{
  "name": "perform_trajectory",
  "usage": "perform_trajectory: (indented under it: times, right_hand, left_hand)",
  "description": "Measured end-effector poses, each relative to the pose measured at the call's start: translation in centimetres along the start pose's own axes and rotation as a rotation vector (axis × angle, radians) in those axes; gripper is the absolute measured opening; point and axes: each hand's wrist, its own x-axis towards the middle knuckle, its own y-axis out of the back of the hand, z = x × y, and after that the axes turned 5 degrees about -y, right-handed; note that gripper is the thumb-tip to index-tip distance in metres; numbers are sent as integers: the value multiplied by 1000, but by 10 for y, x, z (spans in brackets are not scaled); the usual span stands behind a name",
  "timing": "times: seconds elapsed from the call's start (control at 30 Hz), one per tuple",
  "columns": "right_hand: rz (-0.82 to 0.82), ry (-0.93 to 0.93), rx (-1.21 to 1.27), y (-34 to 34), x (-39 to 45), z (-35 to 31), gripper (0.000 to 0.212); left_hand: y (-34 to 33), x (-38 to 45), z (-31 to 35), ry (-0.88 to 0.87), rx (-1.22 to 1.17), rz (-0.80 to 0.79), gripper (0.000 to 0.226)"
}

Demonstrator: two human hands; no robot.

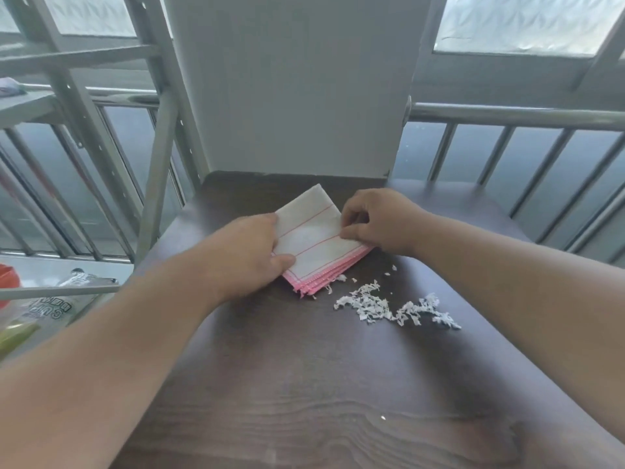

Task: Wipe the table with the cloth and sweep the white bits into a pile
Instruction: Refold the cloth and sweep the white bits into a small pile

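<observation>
A folded white cloth (313,236) with pink stripes and a pink hem lies on the dark wooden table (304,384), towards its far side. My left hand (247,253) grips the cloth's left edge, thumb on top. My right hand (380,220) pinches its right edge with the fingertips. A loose heap of white bits (392,308) lies on the table just in front and to the right of the cloth. A few stray bits touch the cloth's near corner, and a single bit (383,417) sits alone nearer to me.
A grey upright panel (297,96) stands at the table's far edge. Metal railings (507,116) run behind and to both sides. At the left, below table level, are a plastic bottle (67,299) and a red object (8,282).
</observation>
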Motion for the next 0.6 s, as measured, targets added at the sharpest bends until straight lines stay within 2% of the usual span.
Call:
perform_trajectory:
  times: [0.17, 0.3, 0.43, 0.6]
  right_hand:
    - [-1, -108, 18, 11, -37, 20, 8]
    - [23, -139, 41, 11, -44, 23, 7]
    - [39, -158, 13, 5, -28, 16, 10]
    - [66, -162, 17, -1, 4, 15, 13]
  left_hand:
    - [-6, -2, 30, -78, 29, -18, 37]
    - [-13, 6, 29, -84, 20, -36, 37]
    - [-17, 29, 11, -30, 56, -77, 19]
    - [-12, 68, -16, 27, 98, -145, 32]
